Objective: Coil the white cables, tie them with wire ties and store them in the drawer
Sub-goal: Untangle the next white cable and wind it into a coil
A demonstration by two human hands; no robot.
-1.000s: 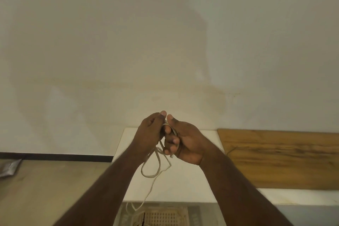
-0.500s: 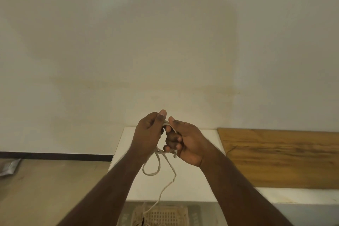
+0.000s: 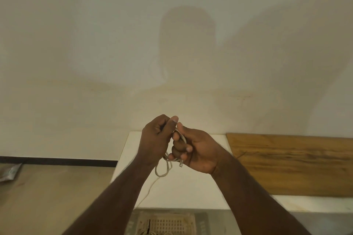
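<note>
A thin white cable [image 3: 161,172] hangs in small loops between my two hands, held up in front of the wall above a white cabinet top [image 3: 191,191]. My left hand [image 3: 155,139] grips the top of the loops with curled fingers and the thumb up. My right hand [image 3: 193,149] faces it, fingers curled round the same bunch; a small clear plug end pokes out below its fingers. A loose tail of the cable trails down and to the left towards the bottom of the view. No wire tie shows.
A wooden board [image 3: 294,164] lies on the surface to the right. Below the cabinet edge sits a perforated tray or basket [image 3: 166,223], partly cut off. Beige floor with a dark skirting line lies at left, with a silver packet [image 3: 9,172] on it.
The hanging loops have become shorter and tighter under my hands, and the plug end now shows under my right fingers. The tail swung to the left.
</note>
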